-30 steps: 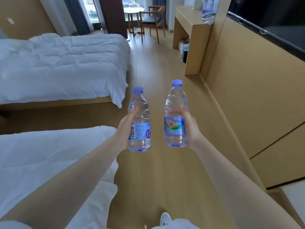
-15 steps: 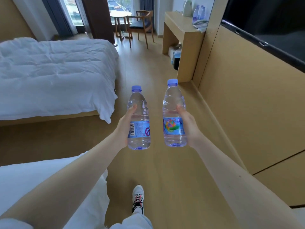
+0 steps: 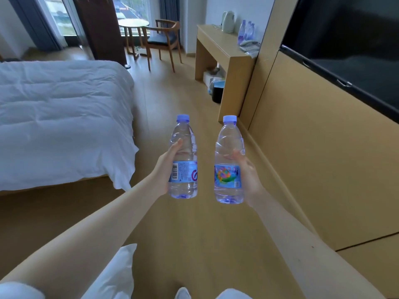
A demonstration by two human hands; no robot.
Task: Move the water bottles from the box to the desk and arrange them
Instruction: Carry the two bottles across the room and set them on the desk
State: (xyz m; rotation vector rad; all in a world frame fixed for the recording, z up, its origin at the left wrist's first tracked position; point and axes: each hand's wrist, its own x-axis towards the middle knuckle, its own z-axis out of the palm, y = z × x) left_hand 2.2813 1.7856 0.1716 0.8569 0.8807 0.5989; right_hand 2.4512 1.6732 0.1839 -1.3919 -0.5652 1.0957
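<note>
Closest to me, both my arms are stretching forward, wide apart near my body and drawing in toward the hands. My left hand [image 3: 165, 169] is gripping the left bottle [image 3: 185, 156] around its label, with the thumb lying up the near side and the fingers wrapping behind. My right hand [image 3: 248, 175] is gripping the right bottle [image 3: 229, 160] from its outer side, thumb pressing just above the label. Both bottles are standing upright, caps up, side by side with a gap between them and not touching, and they are hanging over the floor [image 3: 194, 234].

Going outward, the bed [image 3: 60, 117] is lying off to my left and the wall panel [image 3: 313, 158] is running along my right, so a lane of floor is opening straight ahead. The desk [image 3: 216, 44] is sitting at the far end of that lane, ahead and to the right of my hands, well apart from them, with its long axis running away from me along the wall. I am judging my right hand to be the nearer one to it, so the right bottle is probably going down first.

Farthest back, the bottles on the desk [image 3: 246, 32] are standing close together near the wall, between the kettle [image 3: 228, 21] and the telephone [image 3: 250, 45]. I am not making out the box anywhere in view
</note>
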